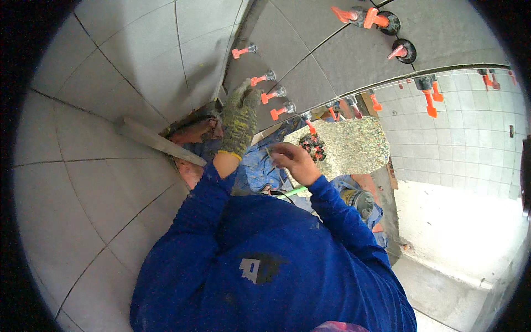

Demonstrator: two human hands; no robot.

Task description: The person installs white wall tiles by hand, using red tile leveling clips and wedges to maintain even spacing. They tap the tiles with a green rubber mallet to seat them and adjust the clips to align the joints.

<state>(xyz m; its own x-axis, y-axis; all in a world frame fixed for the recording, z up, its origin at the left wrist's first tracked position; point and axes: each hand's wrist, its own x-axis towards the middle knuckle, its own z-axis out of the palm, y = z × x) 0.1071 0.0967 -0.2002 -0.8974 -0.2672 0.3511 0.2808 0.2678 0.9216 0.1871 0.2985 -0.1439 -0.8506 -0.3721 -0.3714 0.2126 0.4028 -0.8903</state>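
Reaching up with the left hand [239, 119], in a grey-and-yellow knit glove, to the dark grey tiles [343, 66]; got it right beside an orange-red clip [258, 81] standing out of the tiling, with a second clip [266, 98] just below; honestly can't tell whether gripping that first one or only brushing past; holding the right hand [298, 162] bare and lower down, with fingers bent and pointing left, in front of a crumpled blue sheet [263, 166]; can't tell if pinching anything small there; got a pile of black-and-red pieces [313, 148] just past that hand, on a speckled board [362, 144]; seeing more clips along the joints and edges too, including a cluster [377, 20] up top right, well apart from both hands; also spotting a bucket [359, 203] by the right forearm, a green strip [297, 191] below the right hand, a greyish bar [160, 141] sticking out at left, and light grey tiles [83, 193] covering the left side; wearing a blue long-sleeved shirt [310, 265], pretty much filling the lower middle.
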